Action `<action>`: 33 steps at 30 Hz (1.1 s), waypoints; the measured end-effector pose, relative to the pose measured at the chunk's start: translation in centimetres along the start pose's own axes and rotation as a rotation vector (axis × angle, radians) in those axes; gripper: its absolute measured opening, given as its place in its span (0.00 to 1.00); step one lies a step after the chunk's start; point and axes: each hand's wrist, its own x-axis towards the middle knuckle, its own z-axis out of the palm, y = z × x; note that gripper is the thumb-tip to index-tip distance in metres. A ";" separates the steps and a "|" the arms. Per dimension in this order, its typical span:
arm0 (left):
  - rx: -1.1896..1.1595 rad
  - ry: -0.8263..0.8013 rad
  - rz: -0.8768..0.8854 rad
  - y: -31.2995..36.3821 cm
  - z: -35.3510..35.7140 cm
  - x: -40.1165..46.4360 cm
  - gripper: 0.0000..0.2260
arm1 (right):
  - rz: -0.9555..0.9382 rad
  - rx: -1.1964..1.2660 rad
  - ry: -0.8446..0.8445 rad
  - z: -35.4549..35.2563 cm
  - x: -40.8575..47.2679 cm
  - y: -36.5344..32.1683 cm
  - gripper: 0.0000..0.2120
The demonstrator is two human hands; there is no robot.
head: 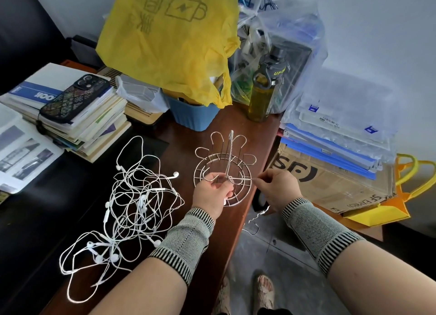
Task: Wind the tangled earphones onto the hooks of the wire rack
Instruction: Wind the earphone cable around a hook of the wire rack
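A round silver wire rack [223, 163] with several looped hooks and a twisted centre post stands on the brown table. My left hand [211, 194] grips the rack's near rim and seems to pinch a white cable there. My right hand [277, 188] pinches a thin white earphone cable stretched toward the rack's right side; its loose end [256, 216] dangles off the table edge. A large tangle of white earphones [132, 206] lies on the dark mat to the left, apart from both hands.
A blue tub [194, 116] under a yellow plastic bag [172, 38] sits behind the rack, with a green bottle [264, 90] beside it. Stacked books with a phone [75, 97] lie at the left. A cardboard box [330, 180] with folders stands to the right. The table edge [245, 210] runs close by.
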 end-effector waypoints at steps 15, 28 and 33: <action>-0.023 -0.033 -0.025 0.8 0.2 -0.3 0.02 | -0.325 -0.120 0.057 3.3 -3.6 -4.0 0.11; -0.105 -0.041 -0.116 0.3 -0.2 0.0 0.12 | 0.094 0.559 -0.056 5.5 -3.0 -2.6 0.06; -0.101 -0.042 -0.136 -0.1 -0.1 -0.2 0.14 | 0.270 0.675 -0.073 5.6 -2.3 -2.3 0.09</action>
